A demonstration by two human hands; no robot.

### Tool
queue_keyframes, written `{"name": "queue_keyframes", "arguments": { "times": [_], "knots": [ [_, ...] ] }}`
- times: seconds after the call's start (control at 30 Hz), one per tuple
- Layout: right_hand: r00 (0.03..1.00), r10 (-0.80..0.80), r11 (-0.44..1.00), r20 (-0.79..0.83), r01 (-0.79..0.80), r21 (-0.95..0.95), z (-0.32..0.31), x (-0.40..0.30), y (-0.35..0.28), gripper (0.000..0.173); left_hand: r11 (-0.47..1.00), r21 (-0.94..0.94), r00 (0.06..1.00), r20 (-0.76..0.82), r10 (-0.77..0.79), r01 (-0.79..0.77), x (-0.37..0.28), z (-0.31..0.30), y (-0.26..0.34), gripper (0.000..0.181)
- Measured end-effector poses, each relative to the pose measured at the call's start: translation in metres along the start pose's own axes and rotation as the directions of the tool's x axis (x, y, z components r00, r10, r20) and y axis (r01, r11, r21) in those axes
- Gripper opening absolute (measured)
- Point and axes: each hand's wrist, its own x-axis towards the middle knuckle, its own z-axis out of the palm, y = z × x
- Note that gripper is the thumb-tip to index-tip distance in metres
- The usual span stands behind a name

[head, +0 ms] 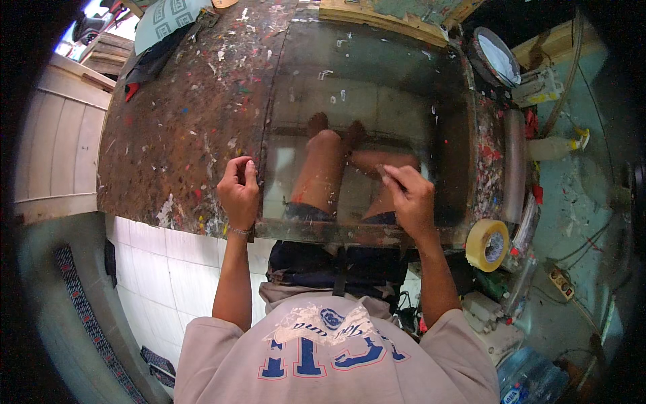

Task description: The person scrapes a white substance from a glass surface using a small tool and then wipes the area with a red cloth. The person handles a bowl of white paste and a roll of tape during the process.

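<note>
A clear glass pane (348, 101) is set in a paint-spattered wooden table (192, 121), with my legs showing through it. My left hand (240, 189) is raised near the pane's left edge, its fingers curled with the thumb close to them; no object shows in it. Above the right part of the pane is my right hand (410, 194), thumb and forefinger close together. Something small and pale may be at its fingertips, too small to identify. A roll of clear adhesive tape (487, 245) rests at the table's near right corner.
A wooden frame (383, 20) lies at the far edge. At the far right stands a round container (497, 58) with something white inside. A clear plastic roll (515, 166) lies along the right side. A power strip (561, 284) and cables are further right. Dark cloth (156, 63) lies far left.
</note>
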Motion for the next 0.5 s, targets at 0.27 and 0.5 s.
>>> {"name": "queue_keyframes", "arguments": {
  "times": [0.27,0.5],
  "knots": [
    [0.951,-0.298,0.921,0.084,0.310,-0.235,0.035,0.043,0.024,0.012,1.000,0.030,1.000,-0.009,0.011,-0.010,0.000,0.000,0.001,0.016],
    [0.779,-0.549,0.761,0.303,0.616,-0.205,0.042,0.035,0.020,0.019,1.000,-0.018,1.000,-0.011,-0.008,0.008,-0.001,0.002,-0.005,0.016]
  ]
}}
